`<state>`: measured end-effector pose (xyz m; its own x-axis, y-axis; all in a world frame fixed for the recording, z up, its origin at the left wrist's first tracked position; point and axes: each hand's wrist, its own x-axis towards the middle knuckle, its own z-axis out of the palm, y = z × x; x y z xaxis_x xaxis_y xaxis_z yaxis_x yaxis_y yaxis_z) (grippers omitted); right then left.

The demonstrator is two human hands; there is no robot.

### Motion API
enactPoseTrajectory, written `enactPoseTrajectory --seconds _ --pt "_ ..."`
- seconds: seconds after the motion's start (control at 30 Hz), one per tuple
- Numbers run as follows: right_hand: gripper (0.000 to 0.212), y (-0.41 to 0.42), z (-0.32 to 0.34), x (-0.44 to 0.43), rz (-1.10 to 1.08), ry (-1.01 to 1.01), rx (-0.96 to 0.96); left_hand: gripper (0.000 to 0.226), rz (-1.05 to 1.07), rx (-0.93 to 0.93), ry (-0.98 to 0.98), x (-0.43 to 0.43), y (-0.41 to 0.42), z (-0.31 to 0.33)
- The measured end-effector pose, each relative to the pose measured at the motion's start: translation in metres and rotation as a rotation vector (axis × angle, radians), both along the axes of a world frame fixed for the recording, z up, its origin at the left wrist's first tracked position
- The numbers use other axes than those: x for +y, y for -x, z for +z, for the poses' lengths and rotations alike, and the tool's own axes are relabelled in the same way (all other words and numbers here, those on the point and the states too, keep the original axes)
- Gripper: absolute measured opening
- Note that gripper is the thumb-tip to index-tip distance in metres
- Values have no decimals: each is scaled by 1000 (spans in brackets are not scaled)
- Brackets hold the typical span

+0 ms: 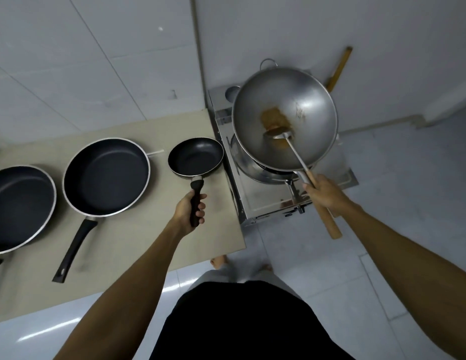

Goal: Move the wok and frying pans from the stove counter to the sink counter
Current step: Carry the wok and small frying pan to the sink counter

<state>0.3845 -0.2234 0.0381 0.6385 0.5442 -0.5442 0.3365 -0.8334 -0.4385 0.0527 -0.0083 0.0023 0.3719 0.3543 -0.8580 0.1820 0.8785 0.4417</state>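
The step in hand looks like a double pickup at the stove counter (pixel 138 245): the left hand (pixel 189 210) has its fingers wrapped around the black handle of the small pan (pixel 195 157), and the right hand (pixel 324 192) is closed around the wooden handle of the wok (pixel 285 118), together, it seems, with the shaft of a metal ladle (pixel 280 133) that runs up into the bowl. The small pan sits at the right end of the beige counter, just beside the stove (pixel 255 198); whether it rests on the surface or is a little raised I cannot tell. The wok is tilted toward the camera over the burner, and appears lifted off its ring. Two more pans lie to the left: a middle pan (pixel 107 175) with its handle pointing toward the person, and a large pan (pixel 18 206) cut off by the frame edge. All three pans are empty. The wok holds a brown smear of residue at its centre, and the ladle's bowl rests just below that patch. No sink counter is in view, so the next move calls for turning away with both pieces, keeping the wok level enough that the ladle does not slide out and the residue stays put. The two remaining pans need another trip.
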Motion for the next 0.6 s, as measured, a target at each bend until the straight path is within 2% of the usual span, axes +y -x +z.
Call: enactPoseTrajectory --seconds 0.23,0.47,0.6 --pt "50 -4 -9 -21 -58 34 116 29 101 -46 54 3 -18 3" --pt "49 -15 -10 -33 -162 5 304 33 165 -31 -12 -9 -48 13" --pt "62 -31 -11 -37 -206 -7 448 32 203 -105 -27 -24 -55 22"
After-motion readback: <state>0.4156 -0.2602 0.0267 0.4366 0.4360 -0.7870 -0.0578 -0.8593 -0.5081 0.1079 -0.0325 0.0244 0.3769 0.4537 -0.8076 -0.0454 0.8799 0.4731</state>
